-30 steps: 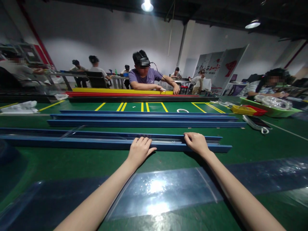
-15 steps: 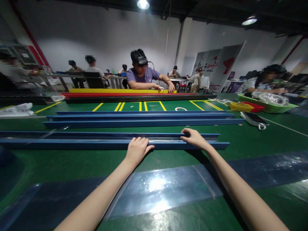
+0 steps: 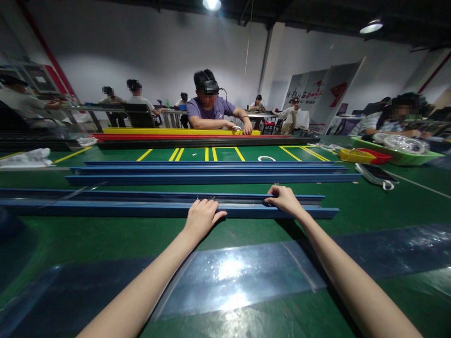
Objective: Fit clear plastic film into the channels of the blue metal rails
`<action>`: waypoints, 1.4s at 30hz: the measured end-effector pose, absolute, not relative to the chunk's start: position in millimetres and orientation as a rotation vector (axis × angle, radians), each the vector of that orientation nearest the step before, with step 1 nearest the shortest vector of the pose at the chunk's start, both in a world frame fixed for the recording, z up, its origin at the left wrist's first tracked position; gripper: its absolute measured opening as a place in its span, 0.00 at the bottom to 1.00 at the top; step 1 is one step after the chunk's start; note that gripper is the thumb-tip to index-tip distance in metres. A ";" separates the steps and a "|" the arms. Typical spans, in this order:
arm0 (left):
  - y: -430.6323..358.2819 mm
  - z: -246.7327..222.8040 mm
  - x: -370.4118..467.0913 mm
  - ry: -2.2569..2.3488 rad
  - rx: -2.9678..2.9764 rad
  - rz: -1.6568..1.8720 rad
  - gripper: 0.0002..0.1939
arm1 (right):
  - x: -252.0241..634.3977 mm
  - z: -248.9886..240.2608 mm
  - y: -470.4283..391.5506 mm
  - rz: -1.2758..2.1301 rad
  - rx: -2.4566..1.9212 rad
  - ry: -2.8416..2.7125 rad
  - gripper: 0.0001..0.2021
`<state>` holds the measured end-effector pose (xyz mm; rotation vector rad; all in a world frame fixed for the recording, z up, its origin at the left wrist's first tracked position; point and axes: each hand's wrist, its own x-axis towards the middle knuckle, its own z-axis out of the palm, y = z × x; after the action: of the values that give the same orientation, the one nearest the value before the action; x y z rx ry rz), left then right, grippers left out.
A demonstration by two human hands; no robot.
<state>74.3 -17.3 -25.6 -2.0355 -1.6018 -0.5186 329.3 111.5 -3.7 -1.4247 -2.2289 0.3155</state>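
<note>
A long blue channel-shaped profile (image 3: 141, 209) lies across the green table in front of me, with some shiny clear film inside its trough. My left hand (image 3: 202, 217) is closed over its front wall, fingers curled into the trough and thumb along the outer face. Farther right along the same profile, my right hand (image 3: 283, 199) has thumb and forefinger bent together inside the trough near the back wall. Whatever those fingertips pinch is hidden. Behind, more blue profiles (image 3: 211, 179) lie parallel to this one.
A wide clear plastic sheet (image 3: 225, 281) lies nearest me. Beyond the blue profiles are a white ring (image 3: 267, 158) and black, red and yellow profiles (image 3: 169, 132), where a co-worker (image 3: 213, 110) works. To the right sit a phone-like device (image 3: 375, 174), a yellow tray (image 3: 355, 156) and a green tray (image 3: 405, 155).
The view has shifted slightly. Both hands stay at about the same spots on the blue profile, the right fingertips moving only a little.
</note>
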 end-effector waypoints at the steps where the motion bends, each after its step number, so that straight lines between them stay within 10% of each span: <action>1: -17.1 -25.6 74.2 -1.603 -2.039 -0.520 0.19 | 329.5 -3.9 111.7 0.309 -1.426 -2.232 0.06; 42: -18.0 -26.1 73.8 -1.577 -2.056 -0.452 0.18 | 329.8 -0.5 104.9 0.284 -1.338 -2.306 0.05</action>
<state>73.8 -18.0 -26.1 -2.0562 -1.5767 -0.4520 329.8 104.9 -0.5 -1.3382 -2.3058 0.2843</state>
